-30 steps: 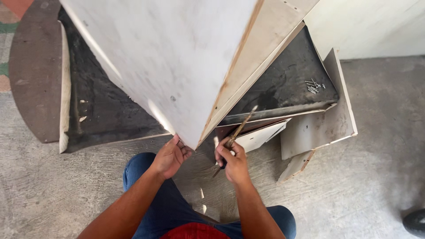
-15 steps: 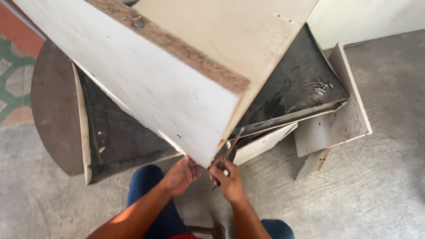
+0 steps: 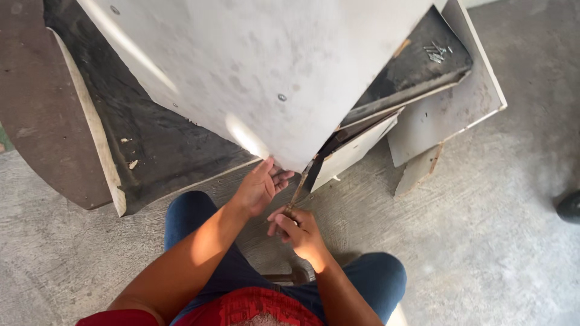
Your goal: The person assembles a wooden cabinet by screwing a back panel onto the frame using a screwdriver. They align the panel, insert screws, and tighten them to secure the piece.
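The left hand (image 3: 261, 186) props the low corner of the white board (image 3: 266, 72) with open fingers. The right hand (image 3: 298, 230) grips a thin tool (image 3: 294, 196), maybe a screwdriver, just below. The tilted board may slide onto the wrists.

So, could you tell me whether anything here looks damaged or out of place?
Yes: loose screws lie scattered on the dark board at upper right, and a broken board scrap lies on the concrete floor.

Two hands (image 3: 281, 208), one large white board (image 3: 260, 72) — one small heap of screws (image 3: 436, 52).
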